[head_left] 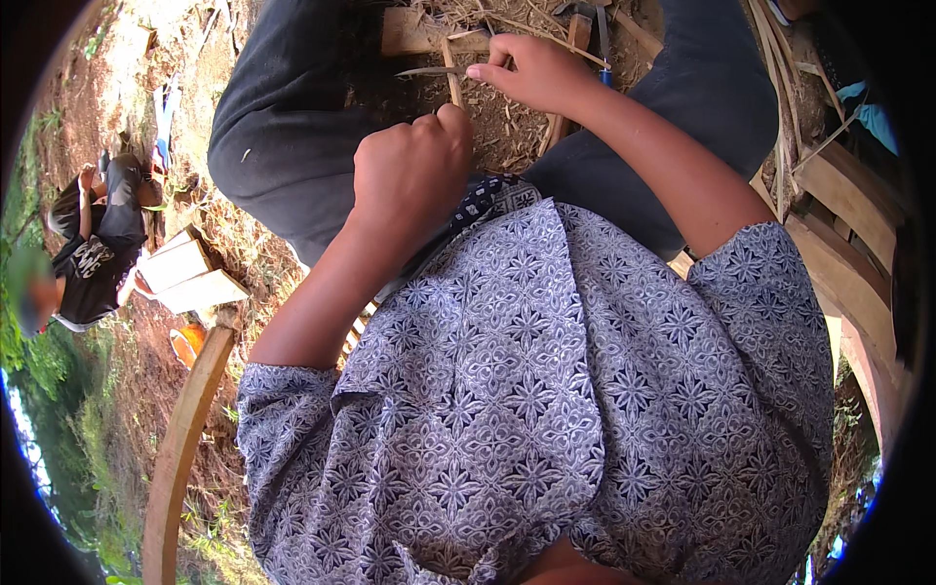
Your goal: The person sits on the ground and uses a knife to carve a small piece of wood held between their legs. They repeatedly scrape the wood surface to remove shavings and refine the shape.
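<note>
My left hand [414, 171] is closed in a fist around the lower end of a thin bamboo strip [451, 90] that stands up from it over my lap. My right hand [531, 70] sits just above and to the right and holds a knife. The grey knife blade [427, 71] points left and lies across the strip near its top. Both hands work above my dark trousers [283, 127] and patterned blue-white shirt [546, 390], over ground strewn with shavings.
A wooden block [414, 34] and a blue-handled tool [604, 54] lie beyond my hands. Bamboo slats [843, 195] are stacked at the right. A curved wooden plank [185, 429], pale boards [190, 273] and a seated person [97, 234] are at the left.
</note>
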Available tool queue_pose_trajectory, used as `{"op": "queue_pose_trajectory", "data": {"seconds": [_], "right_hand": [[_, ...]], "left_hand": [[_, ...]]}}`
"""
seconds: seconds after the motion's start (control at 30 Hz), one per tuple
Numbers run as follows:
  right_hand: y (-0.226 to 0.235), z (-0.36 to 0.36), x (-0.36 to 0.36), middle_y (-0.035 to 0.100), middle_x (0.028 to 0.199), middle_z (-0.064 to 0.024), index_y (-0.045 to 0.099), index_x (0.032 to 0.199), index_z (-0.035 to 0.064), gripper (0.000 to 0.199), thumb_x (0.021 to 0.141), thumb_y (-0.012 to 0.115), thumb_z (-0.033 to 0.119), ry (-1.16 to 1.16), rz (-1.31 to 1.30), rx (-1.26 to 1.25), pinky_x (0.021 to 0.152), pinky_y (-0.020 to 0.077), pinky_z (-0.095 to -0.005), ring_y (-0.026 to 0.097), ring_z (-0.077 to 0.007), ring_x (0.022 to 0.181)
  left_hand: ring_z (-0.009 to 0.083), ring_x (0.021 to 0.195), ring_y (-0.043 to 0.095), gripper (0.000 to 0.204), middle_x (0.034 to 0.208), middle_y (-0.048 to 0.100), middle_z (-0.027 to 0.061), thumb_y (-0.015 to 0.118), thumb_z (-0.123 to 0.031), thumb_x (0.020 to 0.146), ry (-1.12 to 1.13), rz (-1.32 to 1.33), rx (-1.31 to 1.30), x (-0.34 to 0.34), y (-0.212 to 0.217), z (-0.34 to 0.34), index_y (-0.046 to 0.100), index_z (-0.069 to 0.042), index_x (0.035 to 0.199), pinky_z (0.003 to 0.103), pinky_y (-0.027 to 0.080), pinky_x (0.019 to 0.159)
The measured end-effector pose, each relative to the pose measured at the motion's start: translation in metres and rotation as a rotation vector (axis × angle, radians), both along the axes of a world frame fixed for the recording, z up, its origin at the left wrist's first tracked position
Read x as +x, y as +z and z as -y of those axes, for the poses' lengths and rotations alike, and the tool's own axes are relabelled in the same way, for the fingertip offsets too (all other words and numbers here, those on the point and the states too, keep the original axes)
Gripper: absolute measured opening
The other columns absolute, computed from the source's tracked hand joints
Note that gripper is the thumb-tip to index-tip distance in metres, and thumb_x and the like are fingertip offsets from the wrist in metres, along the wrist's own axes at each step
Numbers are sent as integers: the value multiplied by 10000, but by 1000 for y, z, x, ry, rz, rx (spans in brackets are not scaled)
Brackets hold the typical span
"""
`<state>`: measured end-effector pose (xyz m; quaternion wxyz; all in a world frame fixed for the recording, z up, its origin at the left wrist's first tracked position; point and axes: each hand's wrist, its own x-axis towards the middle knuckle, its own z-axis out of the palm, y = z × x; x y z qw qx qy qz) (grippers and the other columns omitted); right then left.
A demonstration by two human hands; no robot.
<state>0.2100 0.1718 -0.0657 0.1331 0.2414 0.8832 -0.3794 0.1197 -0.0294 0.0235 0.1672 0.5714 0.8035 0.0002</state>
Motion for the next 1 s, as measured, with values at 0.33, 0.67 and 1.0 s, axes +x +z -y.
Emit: {"op": "queue_pose_trajectory", "data": {"seconds": [0.33, 0.67, 1.0], "right_hand": [[-97, -22, -18, 677, 740, -62, 685, 885, 118, 440, 958, 642, 550, -111, 223, 114, 681, 539, -421, 683, -237, 724], [17, -6, 11, 577, 628, 1, 646, 860, 89, 411, 968, 704, 482, -48, -30, -235, 532, 410, -298, 518, -91, 556], [-49, -18, -12, 596, 650, -57, 628, 820, 91, 479, 951, 678, 549, -36, 45, -9, 591, 465, -384, 579, -205, 599]], "left_hand": [[259, 576, 703, 154, 668, 669, 61, 621, -176, 893, 4, 38, 48, 0, 10, -14, 526, -103, 795, 382, 516, 461], [262, 554, 697, 219, 646, 670, 57, 659, -252, 904, 51, -14, 88, -18, 8, -9, 542, -110, 785, 385, 512, 446], [249, 543, 700, 159, 633, 675, 64, 618, -183, 891, -16, 36, 99, -3, 3, -21, 556, -102, 769, 376, 515, 443]]}}
